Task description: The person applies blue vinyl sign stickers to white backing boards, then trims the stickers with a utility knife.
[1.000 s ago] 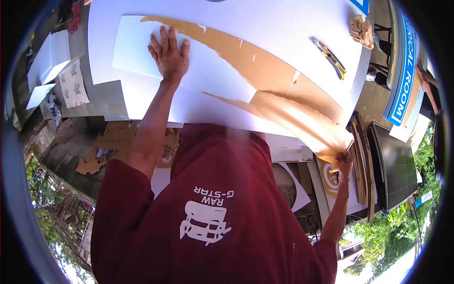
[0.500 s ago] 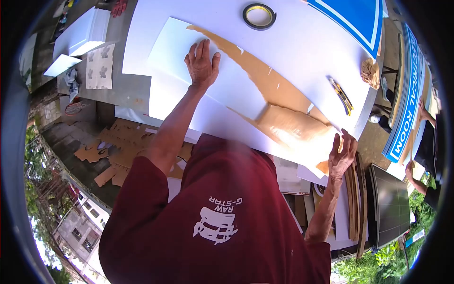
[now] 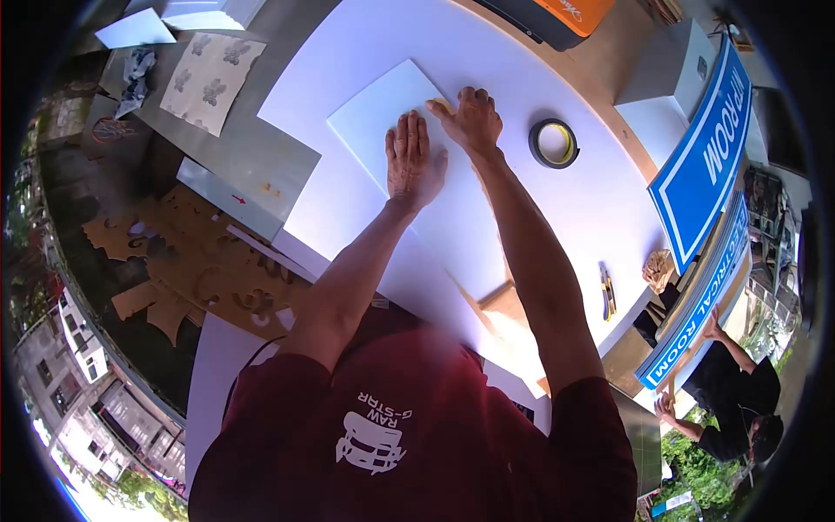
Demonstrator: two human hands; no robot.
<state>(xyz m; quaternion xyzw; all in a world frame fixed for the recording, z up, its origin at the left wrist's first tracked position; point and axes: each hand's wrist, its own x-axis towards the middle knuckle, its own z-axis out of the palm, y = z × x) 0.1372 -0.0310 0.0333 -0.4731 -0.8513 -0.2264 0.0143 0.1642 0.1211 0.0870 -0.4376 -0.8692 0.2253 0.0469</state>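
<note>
On the white board [image 3: 300, 83] lies a smooth white sheet [image 3: 370, 100] with brown backing paper [image 3: 504, 304] showing at its near end. My left hand [image 3: 415, 165] rests flat on the sheet, its fingers held straight and the thumb out to the side. Just right of it, my right hand [image 3: 470, 122] is at the sheet's far right edge, its fingers curled and the thumb pointing left. What those fingers pinch, if anything, is hidden. My right forearm covers part of the sheet's right edge. A roll of black tape [image 3: 553, 143] lies to the right.
A utility knife [image 3: 607, 291] and crumpled brown paper [image 3: 658, 271] lie at the right. Blue signs [image 3: 709, 165] lean beyond, where another person [image 3: 739, 391] holds a stack. An orange-and-black machine [image 3: 565, 17] stands at the back; brown cut-outs [image 3: 187, 261] lie below left.
My right hand has moved from the near right corner up to the sheet's far edge, beside my left. The view has turned, bringing the orange machine and another blue sign into sight.
</note>
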